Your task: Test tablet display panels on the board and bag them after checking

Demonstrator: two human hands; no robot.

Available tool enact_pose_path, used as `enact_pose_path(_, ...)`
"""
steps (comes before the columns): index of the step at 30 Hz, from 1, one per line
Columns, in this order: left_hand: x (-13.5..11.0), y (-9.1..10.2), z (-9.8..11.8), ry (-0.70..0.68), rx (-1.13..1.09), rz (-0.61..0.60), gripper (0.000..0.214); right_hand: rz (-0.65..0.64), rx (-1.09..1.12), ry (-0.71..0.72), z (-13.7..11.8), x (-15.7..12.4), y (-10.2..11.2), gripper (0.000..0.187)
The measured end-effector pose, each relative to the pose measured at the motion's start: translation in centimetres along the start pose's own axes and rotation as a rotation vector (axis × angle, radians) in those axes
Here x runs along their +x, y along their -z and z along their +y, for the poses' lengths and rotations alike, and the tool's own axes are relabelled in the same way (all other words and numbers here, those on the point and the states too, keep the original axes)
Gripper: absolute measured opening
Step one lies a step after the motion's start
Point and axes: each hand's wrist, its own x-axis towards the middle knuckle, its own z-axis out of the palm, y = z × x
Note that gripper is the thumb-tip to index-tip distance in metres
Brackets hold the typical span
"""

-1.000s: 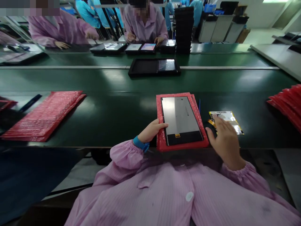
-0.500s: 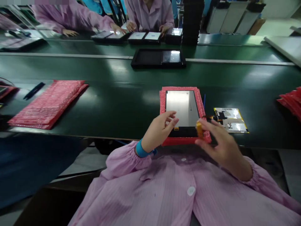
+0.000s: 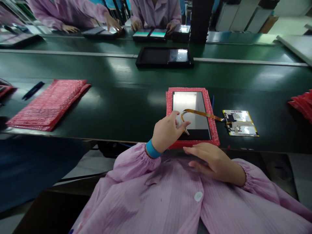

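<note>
My left hand (image 3: 168, 130), with a blue wristband (image 3: 152, 149), is over the lower left of a flat display panel (image 3: 196, 113). Its thumb and fingers are closed around the end of an orange flex cable (image 3: 197, 112); a short tip sticks out below the thumb. From there the cable loops over the panel to a circuit-covered module (image 3: 241, 123) lying on the right. Beneath the panel lies red bubble wrap (image 3: 213, 130). My right hand (image 3: 212, 161) hovers in front of the table edge, fingers stretched and thumb apart, holding nothing.
Red bubble-wrap sleeves (image 3: 48, 105) lie at left beside a dark pen-like tool (image 3: 33, 90); more red wrap (image 3: 303, 105) is at far right. A black tray (image 3: 152, 58) with one screen sits ahead. Co-workers' hands (image 3: 113, 23) handle screens across the green table (image 3: 117, 110).
My right hand has let go of the orange cable and drawn back toward my body. My left hand now has the cable's end, and the cable stretches over the panel.
</note>
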Motion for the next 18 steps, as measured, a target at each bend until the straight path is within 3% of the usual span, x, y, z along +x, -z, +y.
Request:
enact_pose_path(2,0.7,-0.3,0.3,0.008,0.095,0.003,0.047,-0.008,0.012,0.002,0.0,0.1,-0.2,0.032)
enact_pose_path(4,1.6,-0.2,0.2,-0.005,0.130,-0.052,0.022,-0.013,0.016,-0.003,0.0,0.0,-0.3,0.031)
enact_pose_path(6,2.4,0.1,-0.2,-0.006,0.017,-0.152,0.016,-0.003,0.031,-0.044,0.1,0.0,-0.3,0.029)
enact_pose_path(10,2.9,1.1,-0.9,0.091,-0.670,-0.498,0.020,0.093,0.208,-0.329,0.6,0.0,-0.5,0.026)
enact_pose_path(12,2.5,1.3,-0.6,0.142,-0.952,-0.585,0.027,0.140,0.421,-0.498,1.0,0.4,-0.9,0.027)
enact_pose_path(15,1.7,0.8,0.4,0.181,-1.127,-0.559,0.034,0.230,0.780,-0.632,1.6,1.4,-1.6,0.031)
enact_pose_path(18,0.9,-0.2,1.4,0.160,-1.179,-0.430,0.035,0.342,0.942,-0.684,2.0,2.6,-2.1,0.035)
